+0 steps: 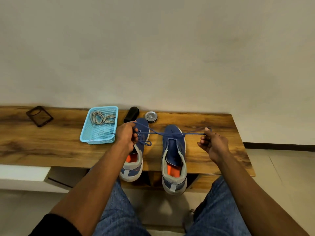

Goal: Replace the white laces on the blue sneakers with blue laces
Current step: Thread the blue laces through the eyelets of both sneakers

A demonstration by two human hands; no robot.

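Seen from above, at a wooden bench [51, 150] against a pale wall. Two blue sneakers side by side, toes to the wall, heels overhanging the near edge. Left sneaker [136, 150] already threaded with a blue lace, a loose bow lying on its tongue. Right sneaker [173, 150] crossed near its top eyelets by a blue lace [170, 134], drawn taut to both sides, probably to tighten a knot. Left hand [127, 137] over the left sneaker, fingers curled round one end of that lace. Right hand [214, 142] out beyond the right sneaker, thumb and forefinger pinching the other end, remaining fingers curled in. Hands pulled apart and level, likely to keep tension equal on both ends. Just left of the shoes, a light blue mesh basket [87, 133] holding the removed white laces [101, 118] in a loose coil. Behind the shoes, a black brush-like object [131, 114] and a round tin [151, 116]. Far left, a dark phone case [39, 116].
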